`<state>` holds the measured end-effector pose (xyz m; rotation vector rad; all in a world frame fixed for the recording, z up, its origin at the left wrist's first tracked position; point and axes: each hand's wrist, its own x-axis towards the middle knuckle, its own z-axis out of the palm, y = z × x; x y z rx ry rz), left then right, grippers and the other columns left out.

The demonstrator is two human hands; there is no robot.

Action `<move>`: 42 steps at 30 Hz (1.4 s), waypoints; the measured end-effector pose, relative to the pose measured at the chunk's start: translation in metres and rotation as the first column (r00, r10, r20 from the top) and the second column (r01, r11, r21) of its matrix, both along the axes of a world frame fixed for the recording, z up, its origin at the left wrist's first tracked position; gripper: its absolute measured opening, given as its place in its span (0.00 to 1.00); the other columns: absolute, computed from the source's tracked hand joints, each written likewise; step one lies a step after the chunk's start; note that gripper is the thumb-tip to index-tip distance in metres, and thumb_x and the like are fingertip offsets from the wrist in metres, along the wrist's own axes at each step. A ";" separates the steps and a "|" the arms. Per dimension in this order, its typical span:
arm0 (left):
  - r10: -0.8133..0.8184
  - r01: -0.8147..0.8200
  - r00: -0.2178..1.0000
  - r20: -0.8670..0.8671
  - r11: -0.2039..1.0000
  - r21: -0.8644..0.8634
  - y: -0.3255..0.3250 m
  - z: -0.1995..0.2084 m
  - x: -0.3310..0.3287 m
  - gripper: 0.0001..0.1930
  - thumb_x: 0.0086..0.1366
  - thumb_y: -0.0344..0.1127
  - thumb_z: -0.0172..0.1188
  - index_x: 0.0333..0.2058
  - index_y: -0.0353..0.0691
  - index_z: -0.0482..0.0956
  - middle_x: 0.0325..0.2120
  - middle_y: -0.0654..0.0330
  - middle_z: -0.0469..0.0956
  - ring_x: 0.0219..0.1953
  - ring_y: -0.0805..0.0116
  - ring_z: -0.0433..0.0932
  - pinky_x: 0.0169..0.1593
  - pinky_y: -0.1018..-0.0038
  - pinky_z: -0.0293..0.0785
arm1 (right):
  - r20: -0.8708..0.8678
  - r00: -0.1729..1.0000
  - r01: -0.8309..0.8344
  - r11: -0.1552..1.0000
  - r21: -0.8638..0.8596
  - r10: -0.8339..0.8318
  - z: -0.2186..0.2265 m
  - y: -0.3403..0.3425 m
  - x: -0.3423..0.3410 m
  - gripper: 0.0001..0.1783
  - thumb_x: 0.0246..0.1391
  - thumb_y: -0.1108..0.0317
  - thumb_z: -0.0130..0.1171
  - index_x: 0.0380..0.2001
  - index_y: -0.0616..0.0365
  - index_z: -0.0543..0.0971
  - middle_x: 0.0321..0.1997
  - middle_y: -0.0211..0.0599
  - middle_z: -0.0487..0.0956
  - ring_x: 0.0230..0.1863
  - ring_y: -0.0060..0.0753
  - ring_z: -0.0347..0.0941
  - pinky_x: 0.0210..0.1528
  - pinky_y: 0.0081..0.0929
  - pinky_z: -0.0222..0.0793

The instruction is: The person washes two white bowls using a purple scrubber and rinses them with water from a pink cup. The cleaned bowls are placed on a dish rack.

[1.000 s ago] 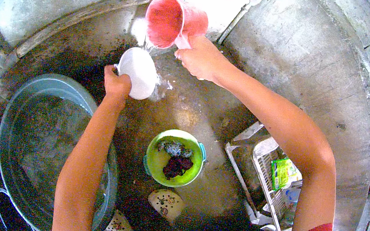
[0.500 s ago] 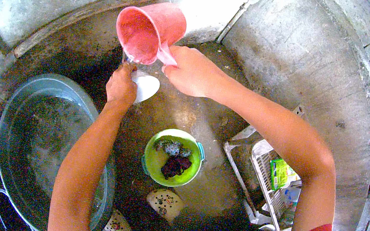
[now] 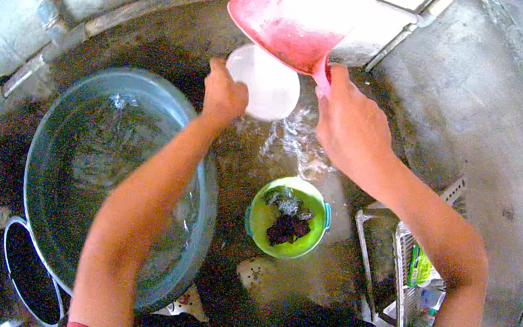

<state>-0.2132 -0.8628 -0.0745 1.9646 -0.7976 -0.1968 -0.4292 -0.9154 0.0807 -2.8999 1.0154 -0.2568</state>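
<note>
In my right hand [image 3: 356,127] is the handle of a red plastic water dipper [image 3: 291,21], its fingers closed round it. The dipper is tipped, with its rim low over a round white dish [image 3: 266,89]. My left hand [image 3: 226,95] grips that dish by its left edge and holds it tilted above the floor. Water [image 3: 295,143] runs off below the dish and splashes on the wet concrete. Closer to me stands a small green tub [image 3: 259,221] with blue handles, holding a greyish scouring pad [image 3: 288,202] and a dark crumpled clump [image 3: 288,229].
A large grey-blue basin [image 3: 34,175] of water stands at the left, under my left forearm. Beside it is a smaller round container [image 3: 10,260]. At the right, a pale plastic rack [image 3: 401,281] holds a green packet [image 3: 419,267]. Curved concrete walls [image 3: 485,130] enclose the space.
The dipper has come up and right and is tipped further. The dish has moved right and turned its round face into view. Water now splashes on the floor. The whole view has shifted.
</note>
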 end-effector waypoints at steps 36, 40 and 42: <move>0.077 -0.159 0.868 0.491 0.979 0.127 0.248 0.063 0.212 0.28 0.50 0.28 0.54 0.54 0.35 0.79 0.46 0.41 0.82 0.50 0.43 0.81 0.60 0.57 0.72 | -0.427 0.751 -0.083 0.714 0.695 0.504 -0.304 0.247 0.223 0.23 0.65 0.56 0.42 0.39 0.66 0.79 0.35 0.64 0.81 0.41 0.67 0.79 0.47 0.66 0.71; 0.116 -0.217 0.885 0.451 0.960 0.179 0.248 0.067 0.194 0.27 0.50 0.28 0.53 0.53 0.35 0.79 0.46 0.40 0.82 0.51 0.42 0.80 0.60 0.56 0.72 | -0.399 0.851 -0.057 0.815 0.577 0.342 -0.314 0.263 0.226 0.23 0.64 0.56 0.42 0.39 0.65 0.79 0.36 0.64 0.81 0.42 0.66 0.79 0.47 0.66 0.71; 0.131 -0.224 0.879 0.459 0.962 0.153 0.247 0.072 0.191 0.27 0.50 0.28 0.53 0.53 0.35 0.79 0.46 0.40 0.82 0.51 0.42 0.80 0.60 0.56 0.72 | -0.380 0.878 -0.048 0.843 0.536 0.292 -0.316 0.267 0.224 0.22 0.64 0.56 0.43 0.39 0.65 0.79 0.36 0.63 0.81 0.42 0.66 0.79 0.47 0.65 0.71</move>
